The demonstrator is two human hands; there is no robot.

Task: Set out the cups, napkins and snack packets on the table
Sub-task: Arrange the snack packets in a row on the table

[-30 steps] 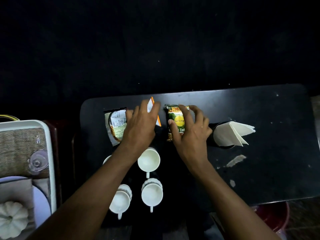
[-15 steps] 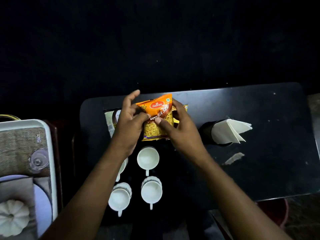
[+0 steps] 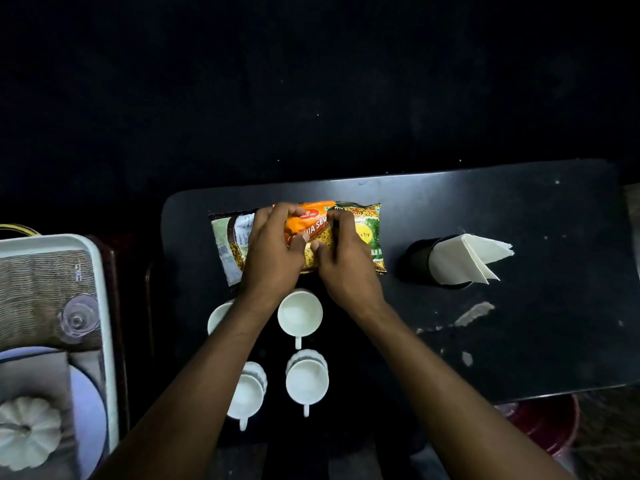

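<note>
An orange snack packet (image 3: 313, 225) lies on the black table (image 3: 502, 209), between a white-backed packet (image 3: 228, 245) on its left and a green packet (image 3: 370, 237) on its right. My left hand (image 3: 273, 251) and my right hand (image 3: 346, 258) both rest on the orange packet, fingers curled around its sides. Below them stand several white cups (image 3: 300, 313) in two rows, one partly hidden under my left forearm. White napkins (image 3: 464, 256) fan out of a dark holder (image 3: 415, 258) lying to the right.
A white tray (image 3: 104, 306) stands left of the table, holding a woven mat, an upturned glass (image 3: 78, 318), a plate and a white pumpkin-shaped piece (image 3: 26, 431). A red bucket (image 3: 550, 427) sits below the table's right front corner. Pale scuffs mark the tabletop.
Both hands lifted the orange packet up between the other two packets, then lowered it flat onto the table, where they now press on it.
</note>
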